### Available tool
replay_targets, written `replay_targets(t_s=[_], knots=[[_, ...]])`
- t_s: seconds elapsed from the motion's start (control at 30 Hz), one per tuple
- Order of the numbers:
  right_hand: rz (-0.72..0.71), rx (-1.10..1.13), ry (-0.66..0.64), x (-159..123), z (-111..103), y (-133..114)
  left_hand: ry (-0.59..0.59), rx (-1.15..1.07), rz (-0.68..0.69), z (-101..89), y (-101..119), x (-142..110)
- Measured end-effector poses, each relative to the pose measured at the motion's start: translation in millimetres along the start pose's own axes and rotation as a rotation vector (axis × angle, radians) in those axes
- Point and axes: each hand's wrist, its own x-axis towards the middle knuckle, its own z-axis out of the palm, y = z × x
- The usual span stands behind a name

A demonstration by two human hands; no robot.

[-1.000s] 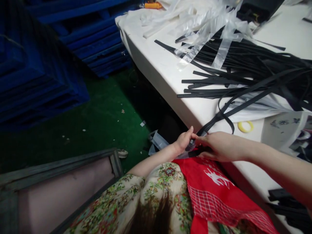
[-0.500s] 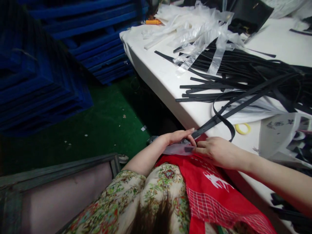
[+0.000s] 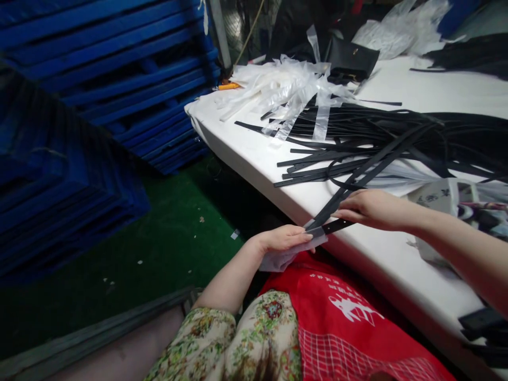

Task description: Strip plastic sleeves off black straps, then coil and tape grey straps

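At the near edge of the table, my left hand (image 3: 286, 238) is closed around the ends of black straps and a clear plastic sleeve (image 3: 274, 261). A dark strap end (image 3: 336, 226) with small holes stretches from the sleeve to my right hand (image 3: 371, 209), whose thumb and fingers pinch it. Two long straps (image 3: 331, 206) run from my left hand up over the table edge to a large pile of black straps (image 3: 381, 124). My right hand partly covers these straps.
Strips of clear plastic film (image 3: 278, 84) lie heaped on the white table (image 3: 238, 143), beside an orange-handled tool (image 3: 229, 85) and a black bag (image 3: 351, 57). A printed plastic bag (image 3: 432, 222) stands at the right. Blue pallets (image 3: 151, 84) are stacked at the left.
My right hand has moved up and right, away from my left hand, with the strap end now stretched between them. The view has shifted, and the yellow ring is no longer seen.
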Motion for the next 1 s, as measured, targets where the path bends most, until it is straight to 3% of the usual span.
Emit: replay_targets(t_s=[0.13, 0.23, 0.3, 0.37, 0.43, 0.47, 0.5, 0.57, 0.63, 0.7, 0.8, 0.9, 1.0], knots=[[0.059, -0.072, 0.015, 25.6, 17.0, -11.3, 0.000, -0.039, -0.022, -0.1, 10.2, 5.4], [0.123, -0.103, 0.068, 44.2, 31.6, -27.5, 0.094, -0.032, 0.011, -3.1, 15.1, 10.5], [0.123, -0.062, 0.201, 48.1, 34.6, -31.7, 0.180, -0.017, -0.007, -8.0, 14.9, 11.4], [0.177, 0.036, 0.459, 43.7, 34.5, -29.5, 0.240, -0.027, -0.031, -15.3, 12.8, 9.6], [0.337, 0.233, 0.636, 34.7, 38.2, -24.8, 0.278, -0.069, -0.046, -24.1, 10.9, 5.6], [0.429, 0.374, 0.614, 30.6, 43.5, -23.1, 0.290, -0.091, -0.053, -28.6, 10.7, 3.3], [0.496, 0.541, 0.511, 27.7, 51.3, -22.5, 0.299, -0.106, -0.061, -32.8, 11.1, 1.2], [0.501, 0.908, 0.200, 27.3, 72.3, -25.2, 0.304, -0.113, -0.076, -39.5, 13.8, -1.8], [0.406, 1.260, 0.077, 34.1, 93.1, -30.4, 0.292, -0.121, -0.076, -42.2, 17.7, -2.2], [0.321, 1.573, 0.196, 44.3, 105.8, -33.2, 0.269, -0.135, -0.063, -40.5, 21.0, -0.3], [0.287, 1.870, 0.485, 56.7, 105.6, -25.3, 0.257, -0.089, -0.048, -33.5, 22.3, 4.7], [0.256, 1.905, 0.657, 63.2, 96.0, -8.8, 0.293, 0.104, 0.004, -28.1, 20.7, 9.2], [0.292, 1.811, 0.689, 70.4, 90.1, 0.1, 0.338, 0.327, 0.026, -26.5, 19.9, 12.5]])
